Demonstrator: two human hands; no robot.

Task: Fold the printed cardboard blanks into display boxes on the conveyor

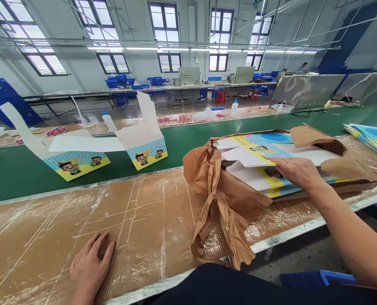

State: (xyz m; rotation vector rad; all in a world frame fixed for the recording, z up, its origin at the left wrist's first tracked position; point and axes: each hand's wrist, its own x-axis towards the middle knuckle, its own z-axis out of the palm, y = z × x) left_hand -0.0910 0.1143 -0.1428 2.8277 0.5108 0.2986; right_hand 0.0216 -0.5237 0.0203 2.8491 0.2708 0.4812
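My left hand (pixel 91 264) rests on the tape-covered brown tabletop (pixel 144 220), fingers a little apart and nothing in them. At the right, my right hand (pixel 298 171) grips the edge of a flat printed carton (pixel 248 156), on top of a stack of flattened cartons (pixel 277 186). These are white inside, with blue, yellow and cartoon printing. Torn brown wrapping paper (pixel 220 186) surrounds the stack and hangs toward the table's front edge. My right fingertips are partly hidden against the carton.
Two opened-up cartons (pixel 80 163) (pixel 147 150) stand with flaps raised on the green conveyor belt (pixel 182 148). More flat cartons (pixel 372 137) lie at far right. Beyond the belt are white bottles with blue caps (pixel 234 108) and small pink items (pixel 176 119). A person (pixel 302 67) is far back.
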